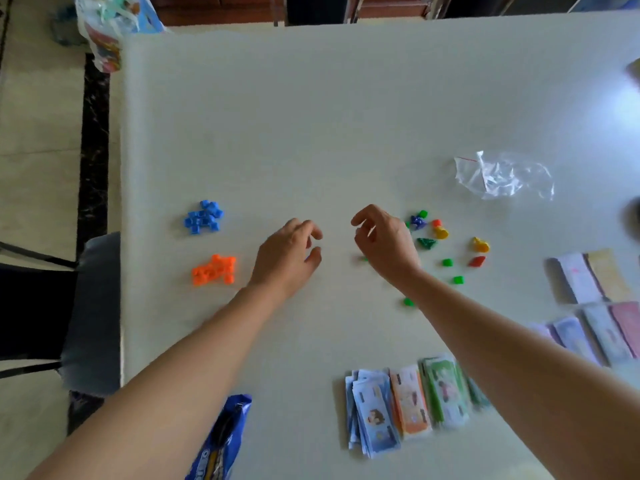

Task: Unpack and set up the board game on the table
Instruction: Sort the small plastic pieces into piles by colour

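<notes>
Sorting by colour: left hand [287,258] loosely curled, empty; right hand [384,244] curled, contents indeterminate — gather the scattered green pieces [447,262] singly into one heap on the worktop [311,116], beside the orange pile [214,270].

You can see two arms and two hands of a person. The left arm [166,368] is bare from the wrist all the way to the bottom edge. The right arm [519,358] is bare too, right down to the corner. Both arms look thick near the bottom and thin at the wrists. The left hand [287,258] is bare. The right hand [384,240] is bare as well, and little bumps show on its back where the knuckles are.
</notes>
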`<state>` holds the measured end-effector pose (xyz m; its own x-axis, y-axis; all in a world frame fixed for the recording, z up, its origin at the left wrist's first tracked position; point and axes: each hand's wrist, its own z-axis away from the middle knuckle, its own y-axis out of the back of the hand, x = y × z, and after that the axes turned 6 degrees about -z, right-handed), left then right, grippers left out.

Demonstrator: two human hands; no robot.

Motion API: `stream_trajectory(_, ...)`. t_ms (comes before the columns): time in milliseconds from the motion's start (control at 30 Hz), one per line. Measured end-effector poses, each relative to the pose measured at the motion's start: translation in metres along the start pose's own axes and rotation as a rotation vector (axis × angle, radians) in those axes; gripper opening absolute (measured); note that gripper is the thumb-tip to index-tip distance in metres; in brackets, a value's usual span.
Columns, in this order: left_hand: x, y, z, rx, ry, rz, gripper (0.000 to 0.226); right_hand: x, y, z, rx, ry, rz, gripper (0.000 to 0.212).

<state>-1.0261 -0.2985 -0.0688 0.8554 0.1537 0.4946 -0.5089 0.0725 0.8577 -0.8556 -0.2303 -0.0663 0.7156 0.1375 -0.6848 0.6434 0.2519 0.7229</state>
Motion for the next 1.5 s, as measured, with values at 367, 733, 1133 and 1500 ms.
stream_trajectory(367, 0.080, -0.066, -0.010, -0.128, 0.001, -0.092, 0.030, 0.096, 0.060, 0.030, -0.046, -0.016, -0.049, 0.042)
stream_trajectory(733, 0.101, -0.072, -0.022, -0.070, 0.110, -0.122, 0.017, 0.116, 0.089, -0.021, 0.059, -0.202, 0.013, 0.030)
stream_trajectory(1133, 0.108, -0.076, -0.033, -0.008, 0.192, 0.015, 0.010, 0.122, 0.088, -0.039, 0.035, -0.203, -0.052, 0.014)
stream_trajectory(1500, 0.144, -0.077, -0.039, -0.051, 0.328, 0.218, 0.035, 0.145, 0.145, -0.013, 0.158, -0.449, -0.350, 0.027)
